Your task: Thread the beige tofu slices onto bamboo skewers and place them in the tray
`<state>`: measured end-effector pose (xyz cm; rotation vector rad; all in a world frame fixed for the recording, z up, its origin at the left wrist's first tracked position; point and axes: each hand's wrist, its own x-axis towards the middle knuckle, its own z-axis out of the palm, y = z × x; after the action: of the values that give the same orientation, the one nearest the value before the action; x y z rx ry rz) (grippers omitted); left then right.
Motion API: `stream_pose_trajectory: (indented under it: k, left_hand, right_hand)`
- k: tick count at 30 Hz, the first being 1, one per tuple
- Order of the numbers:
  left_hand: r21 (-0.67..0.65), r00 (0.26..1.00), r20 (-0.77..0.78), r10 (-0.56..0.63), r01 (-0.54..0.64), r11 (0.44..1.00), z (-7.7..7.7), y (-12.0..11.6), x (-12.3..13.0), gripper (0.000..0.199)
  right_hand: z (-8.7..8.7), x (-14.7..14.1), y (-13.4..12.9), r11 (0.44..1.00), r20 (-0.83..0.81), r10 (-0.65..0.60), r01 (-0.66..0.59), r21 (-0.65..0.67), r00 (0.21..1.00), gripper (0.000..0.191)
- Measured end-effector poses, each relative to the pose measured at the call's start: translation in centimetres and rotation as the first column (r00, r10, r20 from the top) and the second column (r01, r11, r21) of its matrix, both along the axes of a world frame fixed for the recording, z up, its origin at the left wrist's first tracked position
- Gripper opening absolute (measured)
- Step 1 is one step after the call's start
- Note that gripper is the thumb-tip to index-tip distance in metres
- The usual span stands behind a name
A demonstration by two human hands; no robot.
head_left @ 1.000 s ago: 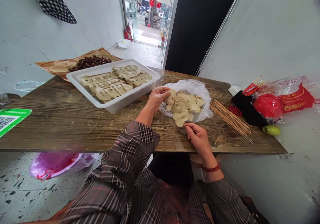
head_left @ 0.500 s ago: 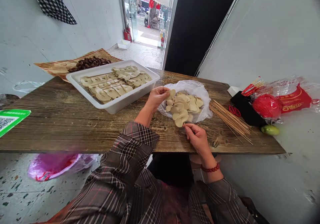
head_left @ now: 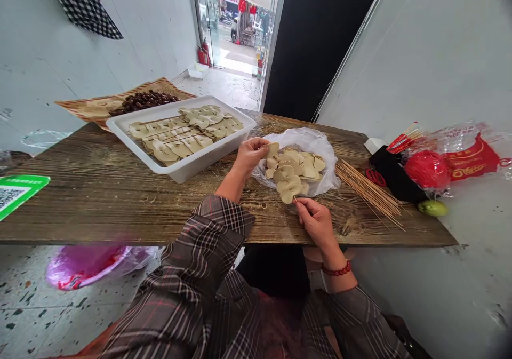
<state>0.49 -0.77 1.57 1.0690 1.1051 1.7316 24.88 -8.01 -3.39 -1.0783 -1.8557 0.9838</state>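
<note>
In my left hand point(head_left: 251, 154) a thin pale round slice point(head_left: 273, 149) is pinched between thumb and fingers, above the edge of a white plastic bag point(head_left: 328, 153). My right hand point(head_left: 315, 217), with a red bead bracelet at the wrist, grips the lower end of a bamboo skewer point(head_left: 295, 199). Threaded on that skewer are a few pale slices point(head_left: 288, 187), which lie over the near side of the bag. More loose slices point(head_left: 306, 162) fill the open bag. What the slices are made of I cannot tell.
Left of the bag stands a white tray point(head_left: 182, 175) with filled skewers. Behind it dark brown pieces point(head_left: 148, 101) lie on patterned paper. Loose bamboo skewers point(head_left: 370, 193), a black holder point(head_left: 394, 175) and a green fruit point(head_left: 432, 208) are at the right. A green code card point(head_left: 24, 191) is far left.
My left hand has shifted very slightly to the left with the slice. My right hand and the skewer stay almost where they were.
</note>
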Motion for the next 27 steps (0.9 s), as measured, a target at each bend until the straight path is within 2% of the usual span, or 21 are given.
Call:
stream_pose_trajectory:
  k: [10,20,27]
  left_hand:
    - [0.010,0.997,-0.055,-0.062,0.062,0.998,0.0,-0.2,0.3,0.016]
    - [0.017,0.974,-0.224,0.019,-0.016,1.000,0.4,-0.3,0.6,0.011]
    - [0.000,0.950,-0.310,-0.031,0.032,0.999,0.3,-0.2,1.0,0.010]
  right_hand:
    - [0.3,-0.2,0.0,1.000,0.031,-0.014,0.014,0.013,0.999,0.035]
    - [0.4,-0.4,0.0,0.999,0.059,-0.028,0.026,0.030,0.998,0.034]
    - [0.3,-0.5,0.2,0.999,0.048,-0.035,0.033,0.028,0.998,0.034]
